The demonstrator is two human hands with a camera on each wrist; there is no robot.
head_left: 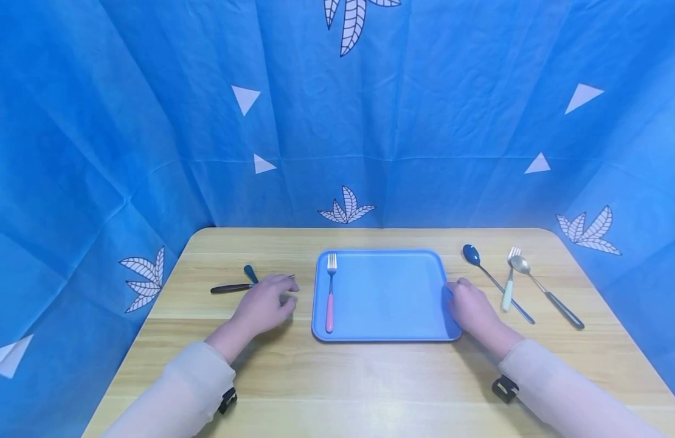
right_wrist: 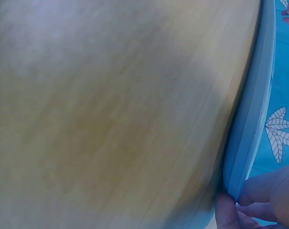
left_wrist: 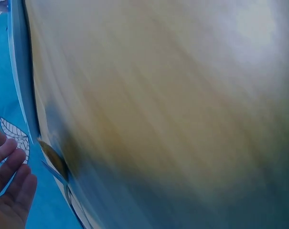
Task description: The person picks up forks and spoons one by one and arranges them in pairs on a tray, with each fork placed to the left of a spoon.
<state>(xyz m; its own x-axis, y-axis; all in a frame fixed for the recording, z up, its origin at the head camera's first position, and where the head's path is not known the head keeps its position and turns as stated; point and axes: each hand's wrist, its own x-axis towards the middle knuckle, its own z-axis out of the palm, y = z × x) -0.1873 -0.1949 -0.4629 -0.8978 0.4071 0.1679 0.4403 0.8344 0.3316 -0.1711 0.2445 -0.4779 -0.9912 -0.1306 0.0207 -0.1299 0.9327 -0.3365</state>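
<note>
A blue rectangular tray [head_left: 392, 298] lies on the table, with a pink-handled fork [head_left: 330, 304] along its left side. At the tray's right edge, my right hand [head_left: 473, 309] pinches the rim between thumb and fingers, as the right wrist view also shows. My left hand [head_left: 267, 303] is left of the tray, fingers loosely bent and nothing held. Beside and partly under it in the head view lie a piece of cutlery with a black handle [head_left: 230, 288] and one with a teal handle [head_left: 250, 273]. Fork tines [head_left: 291, 277] show past the fingers; the hand hides the middle parts.
Right of the tray lie a dark blue spoon [head_left: 471, 254], a fork with a pale green handle [head_left: 508, 296] and a spoon with a dark handle [head_left: 564, 310]. Blue patterned cloth [head_left: 315, 121] hangs behind and beside the wooden table [head_left: 370, 389].
</note>
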